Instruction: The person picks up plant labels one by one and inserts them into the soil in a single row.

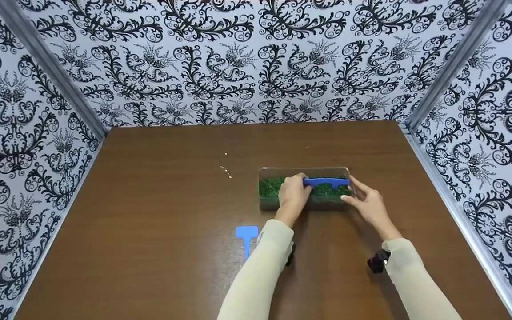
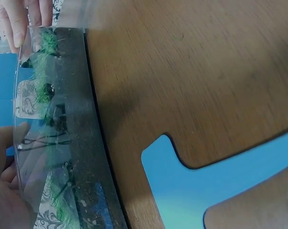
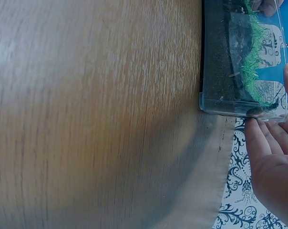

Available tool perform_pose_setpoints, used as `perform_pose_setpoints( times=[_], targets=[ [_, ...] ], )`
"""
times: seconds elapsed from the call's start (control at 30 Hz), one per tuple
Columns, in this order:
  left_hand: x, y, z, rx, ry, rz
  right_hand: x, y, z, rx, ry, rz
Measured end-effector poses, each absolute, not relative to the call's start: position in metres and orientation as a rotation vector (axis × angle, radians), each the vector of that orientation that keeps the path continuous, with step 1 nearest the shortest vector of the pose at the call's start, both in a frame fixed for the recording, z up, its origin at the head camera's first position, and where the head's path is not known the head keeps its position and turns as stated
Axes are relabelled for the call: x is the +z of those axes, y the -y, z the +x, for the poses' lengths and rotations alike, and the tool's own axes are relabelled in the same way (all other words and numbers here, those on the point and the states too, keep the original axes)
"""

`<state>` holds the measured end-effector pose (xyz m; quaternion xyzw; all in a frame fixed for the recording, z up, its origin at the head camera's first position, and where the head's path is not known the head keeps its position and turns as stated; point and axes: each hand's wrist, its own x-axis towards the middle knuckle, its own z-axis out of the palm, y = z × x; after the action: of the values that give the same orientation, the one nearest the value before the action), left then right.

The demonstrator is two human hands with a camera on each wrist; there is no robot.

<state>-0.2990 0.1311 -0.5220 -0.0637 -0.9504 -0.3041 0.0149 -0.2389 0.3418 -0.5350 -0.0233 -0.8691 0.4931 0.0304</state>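
Note:
A clear rectangular box (image 1: 322, 206) holds dark soil and short green grass (image 1: 270, 186). A flat blue piece with wide teeth along its lower edge (image 1: 327, 181) lies lengthwise over the right part of the grass. My left hand (image 1: 294, 193) reaches over the front rim and pinches the left end of that piece. At the box's right end, my right hand (image 1: 371, 206) has its fingers stretched along the end wall, fingertips by the blue piece's right end. The right thumb is apart from those fingers, near the front corner. In the right wrist view, grass (image 3: 250, 71) shows through the wall.
A blue T-shaped piece (image 1: 247, 232) lies on the brown wooden table (image 1: 158, 213), partly behind my left sleeve. Small pale specks (image 1: 225, 170) are scattered left of the box. Patterned walls (image 1: 256, 66) enclose the table at the back and sides.

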Motion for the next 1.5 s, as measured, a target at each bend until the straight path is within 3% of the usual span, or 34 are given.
perform_pose_setpoints(
  times=[1.5],
  targets=[
    [-0.512,-0.105,-0.294,-1.351,2.822,-0.361,-0.533,-0.341,-0.237,1.513,2.699,-0.049]
  ],
)
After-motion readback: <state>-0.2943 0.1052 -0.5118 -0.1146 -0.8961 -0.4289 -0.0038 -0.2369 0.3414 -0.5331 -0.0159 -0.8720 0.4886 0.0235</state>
